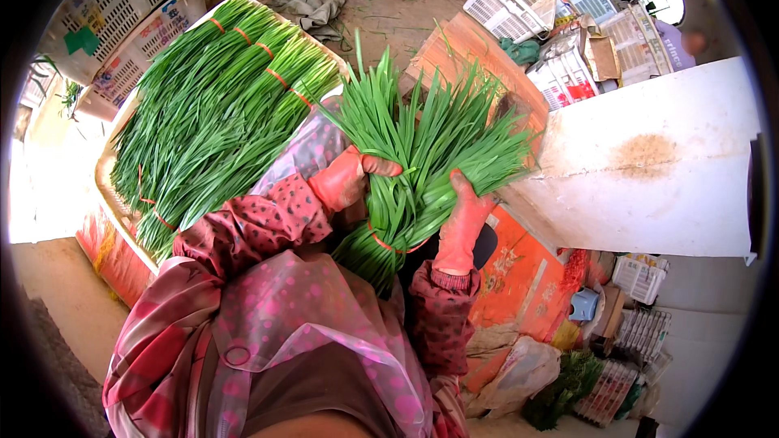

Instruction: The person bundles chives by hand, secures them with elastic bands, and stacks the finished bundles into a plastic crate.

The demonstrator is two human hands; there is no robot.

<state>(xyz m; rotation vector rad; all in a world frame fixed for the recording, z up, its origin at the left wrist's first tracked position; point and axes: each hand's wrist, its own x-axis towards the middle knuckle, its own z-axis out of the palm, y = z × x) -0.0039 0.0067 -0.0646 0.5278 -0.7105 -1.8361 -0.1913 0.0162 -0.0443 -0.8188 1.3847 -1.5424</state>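
In front of me fans a bunch of garlic chives (422,146), its lower end bound by a red band (381,242). My left hand (345,180), in a pinkish-red rubber glove, grips the bunch from the left with its thumb across the leaves. On the right side, my right hand (462,223), gloved alike, is closed round the leaves with its thumb upright; its other fingers are mostly hidden. The leaf tips spread apart beyond both hands. To the left, a shallow pale crate (104,174) holds several more banded chive bunches (219,105) laid side by side.
A white panel (649,162) juts in at the right, beside a reddish wooden board (466,40). White plastic crates stand stacked at the far left (134,8) and far right (511,0). A grey cloth (304,6) lies on the floor. More greens (560,389) lie at lower right.
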